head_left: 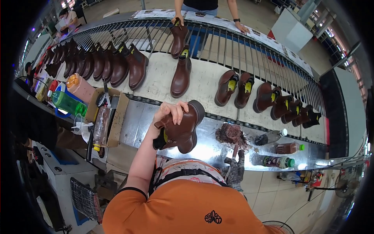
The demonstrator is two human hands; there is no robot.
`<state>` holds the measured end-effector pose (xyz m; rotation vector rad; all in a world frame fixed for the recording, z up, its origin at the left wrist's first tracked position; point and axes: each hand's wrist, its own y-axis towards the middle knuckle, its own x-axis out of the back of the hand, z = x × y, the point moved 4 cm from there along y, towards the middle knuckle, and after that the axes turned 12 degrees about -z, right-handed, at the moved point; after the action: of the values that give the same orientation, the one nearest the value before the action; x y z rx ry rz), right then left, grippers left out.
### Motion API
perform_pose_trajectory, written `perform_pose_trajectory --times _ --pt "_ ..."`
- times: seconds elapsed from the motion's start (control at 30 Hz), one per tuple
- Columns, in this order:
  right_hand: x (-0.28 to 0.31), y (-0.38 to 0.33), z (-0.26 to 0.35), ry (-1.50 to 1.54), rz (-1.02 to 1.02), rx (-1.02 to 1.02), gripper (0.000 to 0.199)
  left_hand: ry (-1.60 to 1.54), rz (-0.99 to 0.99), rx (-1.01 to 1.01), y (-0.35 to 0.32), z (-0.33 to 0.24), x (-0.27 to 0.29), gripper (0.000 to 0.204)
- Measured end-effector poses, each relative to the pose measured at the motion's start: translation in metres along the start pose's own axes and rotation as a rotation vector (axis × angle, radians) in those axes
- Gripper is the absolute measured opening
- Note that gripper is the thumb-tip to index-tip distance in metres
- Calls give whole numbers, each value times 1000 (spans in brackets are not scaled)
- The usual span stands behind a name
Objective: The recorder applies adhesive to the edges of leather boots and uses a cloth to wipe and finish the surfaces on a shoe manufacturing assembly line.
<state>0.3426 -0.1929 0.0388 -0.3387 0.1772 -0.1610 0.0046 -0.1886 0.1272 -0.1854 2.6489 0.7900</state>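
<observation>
Tilted above the metal ledge (134,124), a pair of brown ankle boots (183,128) is gripped by my left hand (173,112), its fingers bent over the upper leather. The soles face right; dark pull tabs and yellow-green linings show at the lower left. Lower right, my right hand (235,165), in a grey patterned glove and sleeve, closes around a short brown handle (235,151). This handle reaches a crumbly reddish-brown mound (231,134) on the ledge; its far end cannot be made out.
Brown boots (136,66) line the white conveyor (159,74) beyond the ledge. Across it, a person's hand (178,19) grasps a boot (179,39). Bottles (270,137) lie at right. A cardboard box (119,121), green bottle (68,102) and brush (101,99) crowd the left.
</observation>
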Motion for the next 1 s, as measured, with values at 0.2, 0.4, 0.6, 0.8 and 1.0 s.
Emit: perform_pose_trajectory --times 0.2,0.4,0.6,0.8,1.0 --pt "0 9 -13 -77 -27 -172 42 -48 -32 47 -1 -1 -6 57" --pt "5 -4 6 48 -18 78 17 -47 41 78 -5 2 4 59" --pt "-6 -5 15 30 141 -45 21 -68 21 65 0 -2 -2 50" --pt "-65 -6 84 -374 628 380 42 -80 3 147 -2 -3 -10 47" --pt "-107 -34 118 -708 806 905 41 -70 8 167 -4 -2 -14 47"
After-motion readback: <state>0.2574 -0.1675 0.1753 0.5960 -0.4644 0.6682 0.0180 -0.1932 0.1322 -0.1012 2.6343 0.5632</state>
